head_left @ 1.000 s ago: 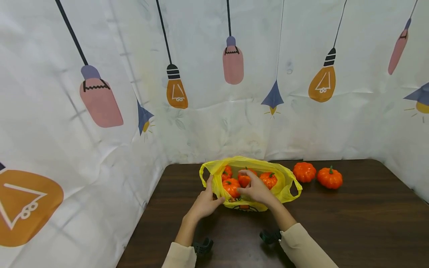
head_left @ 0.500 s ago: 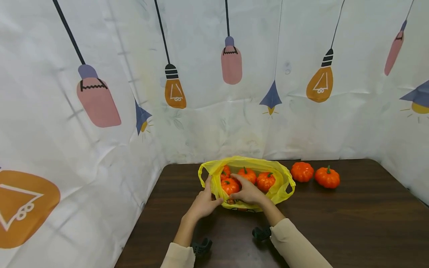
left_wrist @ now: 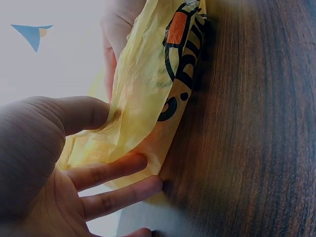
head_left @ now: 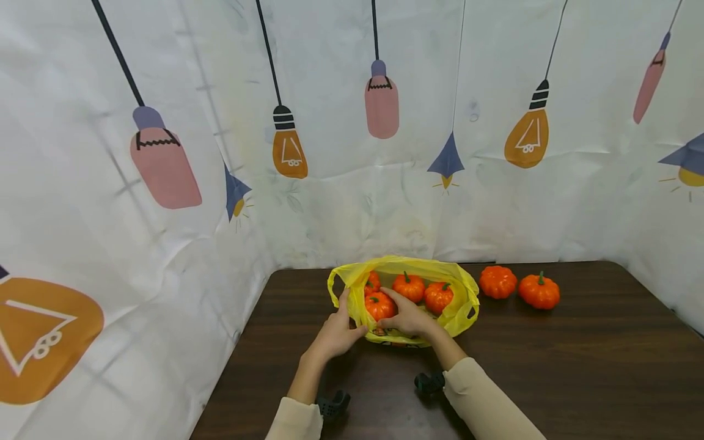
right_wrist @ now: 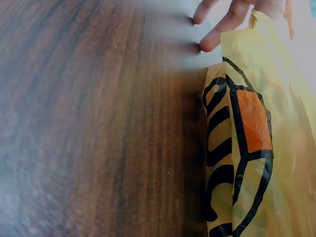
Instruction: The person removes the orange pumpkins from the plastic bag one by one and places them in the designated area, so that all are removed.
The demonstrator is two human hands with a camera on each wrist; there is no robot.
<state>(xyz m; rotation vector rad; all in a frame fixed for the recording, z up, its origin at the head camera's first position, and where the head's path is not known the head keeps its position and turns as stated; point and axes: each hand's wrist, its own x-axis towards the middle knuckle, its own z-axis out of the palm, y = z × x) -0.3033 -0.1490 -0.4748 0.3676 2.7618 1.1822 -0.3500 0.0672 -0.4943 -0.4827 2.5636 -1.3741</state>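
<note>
A yellow plastic bag [head_left: 464, 318] lies on the table with its mouth facing me. Inside it are several small orange pumpkins, among them a back one [head_left: 409, 286] and a right one [head_left: 438, 297]. My left hand [head_left: 334, 333] is at the bag's left side, thumb and forefinger spread in a V. In the left wrist view, its thumb and straight fingers touch the yellow film. My right hand [head_left: 412, 318] reaches into the bag, with thumb and fingers curved round the right side of the front pumpkin [head_left: 378, 305]. The right wrist view shows mostly the bag's printed front [right_wrist: 254, 121].
Two more orange pumpkins, one [head_left: 497, 282] beside the bag and one [head_left: 539, 291] farther right, rest on the dark wooden table [head_left: 577, 366]. A white curtain [head_left: 330, 214] printed with lamps hangs behind and to the left.
My right hand has moved left from the back pumpkin to the front one. The back pumpkin now sits clear of the fingers. The bag's right handle has drawn leftward. My left hand has stayed put.
</note>
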